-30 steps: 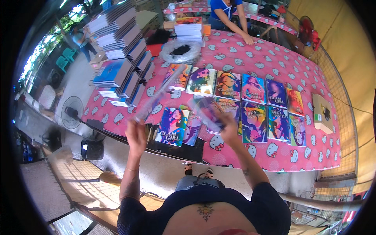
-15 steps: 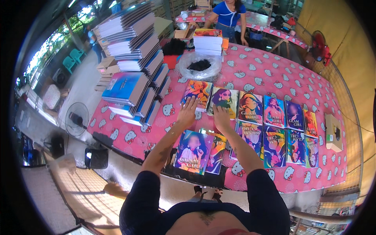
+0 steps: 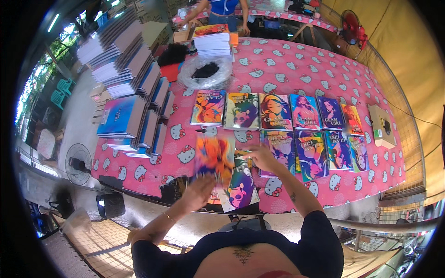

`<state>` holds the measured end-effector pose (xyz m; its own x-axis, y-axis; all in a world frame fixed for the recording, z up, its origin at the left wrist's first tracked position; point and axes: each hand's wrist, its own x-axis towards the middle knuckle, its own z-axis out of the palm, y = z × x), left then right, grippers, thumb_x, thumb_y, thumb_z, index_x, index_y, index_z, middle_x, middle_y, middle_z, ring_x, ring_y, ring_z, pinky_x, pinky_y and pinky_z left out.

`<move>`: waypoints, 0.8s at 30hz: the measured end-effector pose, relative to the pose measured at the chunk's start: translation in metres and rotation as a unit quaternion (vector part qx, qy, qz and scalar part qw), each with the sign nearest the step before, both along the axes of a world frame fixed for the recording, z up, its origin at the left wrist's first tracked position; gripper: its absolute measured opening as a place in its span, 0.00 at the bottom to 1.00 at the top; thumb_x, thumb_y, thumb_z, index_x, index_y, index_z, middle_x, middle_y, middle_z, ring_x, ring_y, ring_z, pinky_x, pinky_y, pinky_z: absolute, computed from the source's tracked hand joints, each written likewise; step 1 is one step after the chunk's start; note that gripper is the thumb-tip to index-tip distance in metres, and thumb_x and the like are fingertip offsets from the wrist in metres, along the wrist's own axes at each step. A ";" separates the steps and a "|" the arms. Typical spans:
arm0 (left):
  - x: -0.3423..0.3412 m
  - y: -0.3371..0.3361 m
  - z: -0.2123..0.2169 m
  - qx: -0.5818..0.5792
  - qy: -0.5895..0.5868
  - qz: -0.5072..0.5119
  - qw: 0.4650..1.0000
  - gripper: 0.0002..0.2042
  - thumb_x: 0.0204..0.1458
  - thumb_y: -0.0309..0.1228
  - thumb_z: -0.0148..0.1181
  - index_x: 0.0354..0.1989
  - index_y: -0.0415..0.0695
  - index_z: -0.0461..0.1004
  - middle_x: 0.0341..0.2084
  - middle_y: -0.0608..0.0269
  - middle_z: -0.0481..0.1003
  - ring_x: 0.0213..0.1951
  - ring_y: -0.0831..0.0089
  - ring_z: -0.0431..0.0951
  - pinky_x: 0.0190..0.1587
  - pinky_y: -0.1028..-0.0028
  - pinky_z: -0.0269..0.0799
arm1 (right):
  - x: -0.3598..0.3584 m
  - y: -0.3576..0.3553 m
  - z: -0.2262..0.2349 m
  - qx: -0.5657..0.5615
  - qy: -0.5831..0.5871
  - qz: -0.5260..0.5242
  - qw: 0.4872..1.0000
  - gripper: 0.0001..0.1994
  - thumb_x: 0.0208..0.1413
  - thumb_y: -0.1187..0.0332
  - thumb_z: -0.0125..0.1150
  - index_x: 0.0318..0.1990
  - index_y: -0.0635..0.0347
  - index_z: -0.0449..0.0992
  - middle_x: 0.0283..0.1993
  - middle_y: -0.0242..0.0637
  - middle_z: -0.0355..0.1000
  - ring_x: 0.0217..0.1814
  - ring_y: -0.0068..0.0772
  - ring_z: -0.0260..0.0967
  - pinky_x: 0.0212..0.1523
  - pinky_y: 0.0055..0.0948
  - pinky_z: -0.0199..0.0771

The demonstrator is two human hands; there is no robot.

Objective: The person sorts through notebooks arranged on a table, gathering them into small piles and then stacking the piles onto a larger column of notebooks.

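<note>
Both hands, left (image 3: 200, 189) and right (image 3: 260, 157), grip a blurred orange glossy notebook (image 3: 214, 160) near the pink cat-print table (image 3: 287, 74) front edge, colourful notebook rows (image 3: 296, 113) just beyond, spiral stacks (image 3: 134, 106) crowding left

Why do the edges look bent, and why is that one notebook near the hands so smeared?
Head view: the fisheye lens bows the pink table edges and leaves a black rim. The orange notebook above the left hand is motion-blurred, while the laid-out notebooks stay sharp. Daylight is soft and even; shadows are faint. The right hand is slightly blurred.
</note>
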<state>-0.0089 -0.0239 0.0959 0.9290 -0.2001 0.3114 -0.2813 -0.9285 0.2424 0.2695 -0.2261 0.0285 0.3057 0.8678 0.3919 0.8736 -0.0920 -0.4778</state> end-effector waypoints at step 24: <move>0.136 -0.010 0.078 -0.563 -0.009 0.186 0.806 0.27 0.55 0.32 0.50 0.65 0.40 0.60 0.38 0.61 0.76 0.34 0.75 0.78 0.32 0.78 0.74 | -0.045 -0.067 -0.004 -0.031 0.012 0.093 0.995 0.23 0.46 0.79 0.54 0.52 0.49 0.75 0.58 0.38 0.67 0.65 0.38 0.61 0.67 0.61 0.44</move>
